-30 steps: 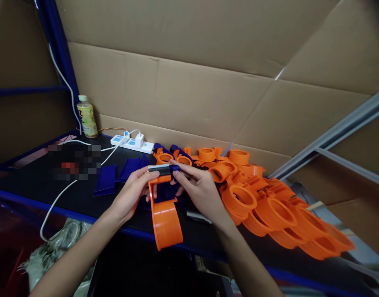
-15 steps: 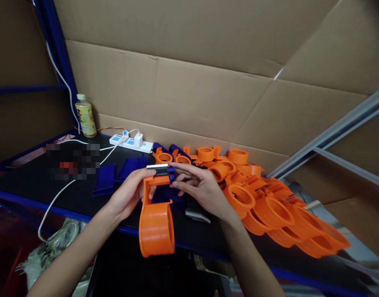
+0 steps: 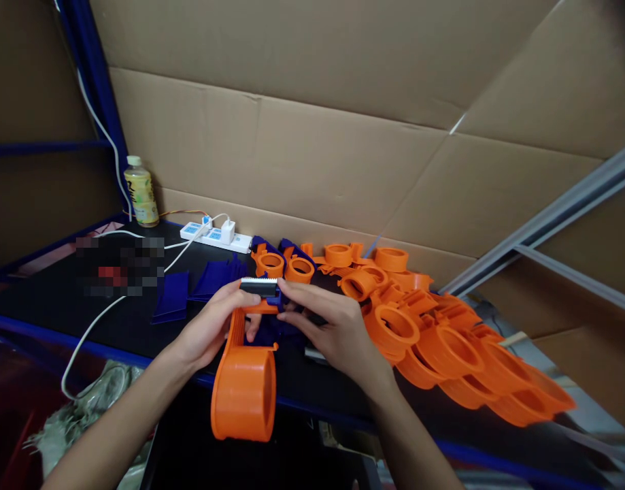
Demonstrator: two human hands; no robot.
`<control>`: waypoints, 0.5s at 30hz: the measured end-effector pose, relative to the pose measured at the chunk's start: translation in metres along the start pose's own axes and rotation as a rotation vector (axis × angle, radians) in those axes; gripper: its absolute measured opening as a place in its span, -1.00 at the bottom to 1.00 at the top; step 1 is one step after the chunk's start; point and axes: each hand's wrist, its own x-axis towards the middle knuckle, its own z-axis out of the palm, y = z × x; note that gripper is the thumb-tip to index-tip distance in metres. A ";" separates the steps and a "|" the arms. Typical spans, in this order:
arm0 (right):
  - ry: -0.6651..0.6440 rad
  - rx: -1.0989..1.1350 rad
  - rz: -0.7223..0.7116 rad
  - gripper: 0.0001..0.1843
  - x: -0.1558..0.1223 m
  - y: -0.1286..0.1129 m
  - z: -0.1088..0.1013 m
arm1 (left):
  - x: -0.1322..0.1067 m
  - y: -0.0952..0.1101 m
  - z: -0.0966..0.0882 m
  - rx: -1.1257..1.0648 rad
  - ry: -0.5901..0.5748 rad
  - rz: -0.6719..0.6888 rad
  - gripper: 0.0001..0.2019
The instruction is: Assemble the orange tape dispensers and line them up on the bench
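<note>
My left hand [image 3: 210, 330] is closed on the neck of an orange tape dispenser [image 3: 243, 395], whose round hub hangs down toward me. Its thumb presses the black strip with a white toothed blade [image 3: 258, 287] across the dispenser's top end. At the right end of that strip sits a small dark blue piece [image 3: 274, 301]. The thumb and fingers of my right hand [image 3: 335, 323] pinch this blue piece from the right. Behind my hands lie blue flat plates [image 3: 215, 278] and two orange dispensers [image 3: 270, 263] with blue parts on them.
A large heap of orange tape dispensers [image 3: 447, 347] covers the right of the black table [image 3: 47, 303]. At the back are a white power strip [image 3: 238, 241] with plugs and a yellow-labelled bottle [image 3: 141, 192]. A white cable [image 3: 88, 333] hangs over the front edge. Cardboard [image 3: 292, 150] walls the back.
The held dispenser has dropped slightly, its hub swinging left and toward me. My left thumb has moved onto the black strip; my right fingers have closed in on the blue piece.
</note>
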 end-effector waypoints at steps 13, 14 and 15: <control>-0.034 -0.330 -0.137 -0.49 -0.013 -0.016 -0.004 | -0.005 -0.005 0.012 0.104 -0.006 0.076 -0.86; -0.040 -0.358 -0.140 -0.50 -0.014 -0.018 -0.005 | -0.005 -0.006 0.011 0.104 -0.018 0.080 -0.86; -0.044 -0.386 -0.143 -0.50 -0.014 -0.019 -0.006 | -0.005 -0.006 0.011 0.103 -0.029 0.085 -0.85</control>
